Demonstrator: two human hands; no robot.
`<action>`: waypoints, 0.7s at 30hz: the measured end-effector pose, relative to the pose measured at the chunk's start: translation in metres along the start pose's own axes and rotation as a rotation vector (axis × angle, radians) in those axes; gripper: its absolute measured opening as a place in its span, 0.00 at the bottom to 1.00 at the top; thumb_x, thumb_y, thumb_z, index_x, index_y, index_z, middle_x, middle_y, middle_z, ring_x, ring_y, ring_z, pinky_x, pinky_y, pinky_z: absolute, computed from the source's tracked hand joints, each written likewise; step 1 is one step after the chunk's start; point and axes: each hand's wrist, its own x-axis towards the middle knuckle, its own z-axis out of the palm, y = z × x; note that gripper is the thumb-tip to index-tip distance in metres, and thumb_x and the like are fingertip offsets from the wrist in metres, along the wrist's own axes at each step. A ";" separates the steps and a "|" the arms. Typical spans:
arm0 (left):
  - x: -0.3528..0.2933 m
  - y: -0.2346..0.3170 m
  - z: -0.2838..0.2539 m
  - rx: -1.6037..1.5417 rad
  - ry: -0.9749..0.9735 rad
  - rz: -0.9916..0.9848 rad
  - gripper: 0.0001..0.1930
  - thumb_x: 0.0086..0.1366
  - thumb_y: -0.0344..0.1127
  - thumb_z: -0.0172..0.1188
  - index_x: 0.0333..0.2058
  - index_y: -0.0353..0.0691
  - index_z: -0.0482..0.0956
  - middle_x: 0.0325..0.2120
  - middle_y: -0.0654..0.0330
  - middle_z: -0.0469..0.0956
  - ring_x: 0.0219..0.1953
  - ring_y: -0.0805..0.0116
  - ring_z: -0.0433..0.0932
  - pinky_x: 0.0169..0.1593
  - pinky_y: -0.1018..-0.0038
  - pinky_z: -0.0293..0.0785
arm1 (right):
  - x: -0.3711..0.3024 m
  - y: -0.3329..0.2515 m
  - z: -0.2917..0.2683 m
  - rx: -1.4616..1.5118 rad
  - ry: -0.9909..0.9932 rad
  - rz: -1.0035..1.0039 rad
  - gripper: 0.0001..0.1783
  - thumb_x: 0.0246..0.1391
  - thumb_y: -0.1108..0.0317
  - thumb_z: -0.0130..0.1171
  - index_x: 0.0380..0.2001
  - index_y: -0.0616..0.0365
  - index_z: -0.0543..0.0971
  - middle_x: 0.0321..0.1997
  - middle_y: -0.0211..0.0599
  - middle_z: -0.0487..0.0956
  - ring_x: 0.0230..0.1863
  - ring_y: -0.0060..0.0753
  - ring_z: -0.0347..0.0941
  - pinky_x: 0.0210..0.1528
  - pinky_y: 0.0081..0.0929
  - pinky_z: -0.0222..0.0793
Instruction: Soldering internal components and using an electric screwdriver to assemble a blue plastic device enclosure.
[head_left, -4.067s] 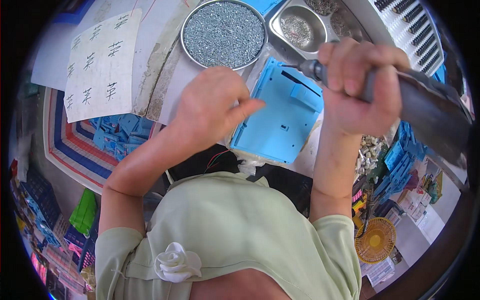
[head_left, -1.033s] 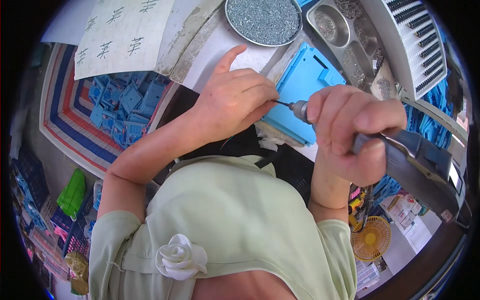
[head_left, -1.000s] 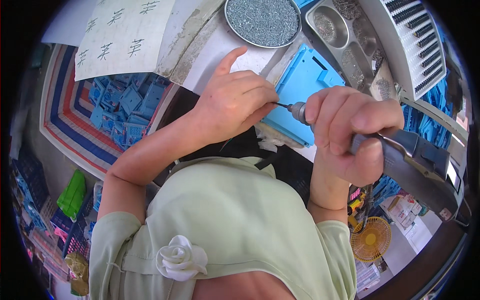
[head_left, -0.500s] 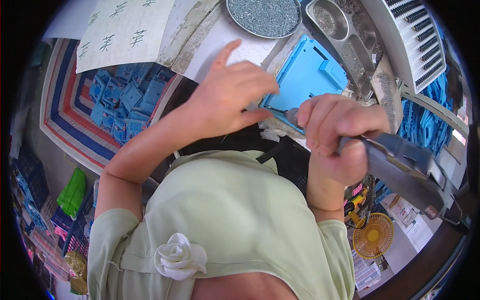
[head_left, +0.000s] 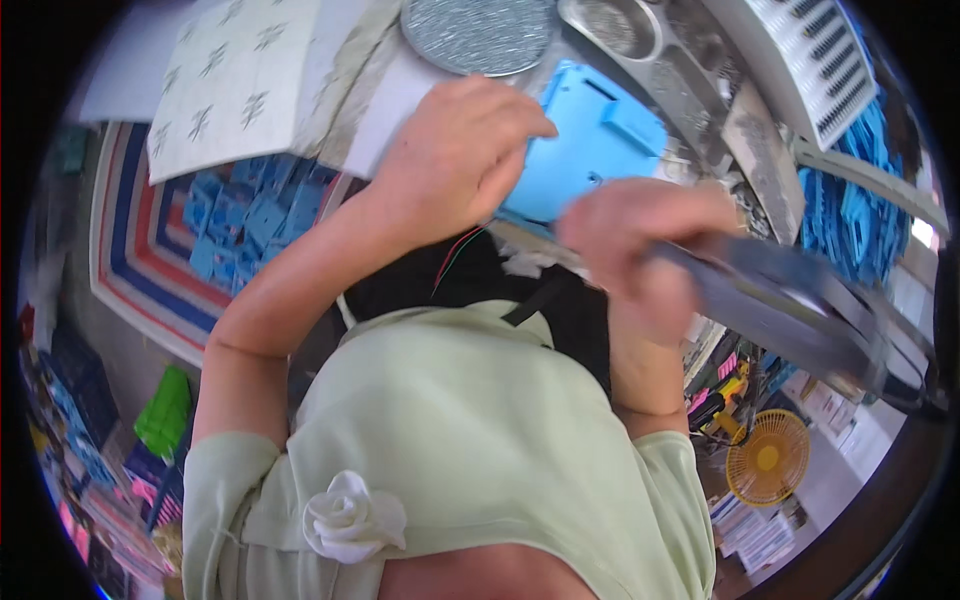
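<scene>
A light-blue plastic housing (head_left: 585, 150) lies on the workbench in front of me, with slots and a raised block on it. My left hand (head_left: 460, 150) is at its left edge, fingers curled and closed over that edge. Thin red and green wires (head_left: 455, 250) hang below this hand toward my lap. In my right hand (head_left: 650, 240), blurred by motion, is a dark electric screwdriver (head_left: 800, 305), its body pointing right. The right fist is at the housing's near right corner; the screwdriver's tip cannot be made out behind the fingers.
A round metal dish of screws (head_left: 480, 35) and a metal compartment tray (head_left: 650, 60) stand behind the housing. Far right is a white rack with black pieces (head_left: 800, 60). Blue parts (head_left: 255, 215) fill a striped bag at left. A yellow fan (head_left: 768, 457) is lower right.
My left hand, fingers spread before, has closed on the housing's left edge. My right hand and screwdriver have moved slightly left and down. The wires now show more; the whole view has shifted.
</scene>
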 end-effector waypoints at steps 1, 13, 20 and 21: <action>0.007 0.007 0.007 -0.029 -0.043 0.036 0.14 0.56 0.22 0.63 0.42 0.40 0.83 0.41 0.57 0.82 0.43 0.53 0.79 0.48 0.61 0.74 | 0.000 -0.015 -0.013 0.005 0.041 -0.095 0.12 0.59 0.70 0.64 0.43 0.62 0.77 0.23 0.33 0.77 0.23 0.27 0.72 0.32 0.29 0.73; 0.029 0.023 0.051 0.065 -0.314 0.099 0.12 0.55 0.30 0.70 0.39 0.40 0.85 0.46 0.59 0.82 0.45 0.57 0.78 0.49 0.62 0.71 | -0.002 -0.016 -0.102 -0.169 0.249 -0.334 0.10 0.66 0.65 0.48 0.44 0.58 0.75 0.20 0.26 0.63 0.22 0.26 0.61 0.37 0.37 0.67; 0.028 0.025 0.051 0.073 -0.320 0.083 0.12 0.56 0.30 0.69 0.40 0.40 0.85 0.46 0.58 0.82 0.45 0.57 0.78 0.50 0.63 0.71 | -0.018 -0.018 -0.096 -0.097 0.271 -0.167 0.05 0.64 0.67 0.52 0.37 0.57 0.71 0.18 0.29 0.65 0.20 0.27 0.62 0.35 0.37 0.71; 0.030 0.023 0.052 0.069 -0.321 0.076 0.12 0.56 0.30 0.69 0.40 0.40 0.85 0.45 0.58 0.82 0.46 0.57 0.78 0.51 0.62 0.71 | -0.025 -0.028 -0.090 -0.007 0.236 -0.168 0.06 0.64 0.67 0.54 0.37 0.57 0.71 0.18 0.30 0.66 0.20 0.27 0.62 0.35 0.37 0.71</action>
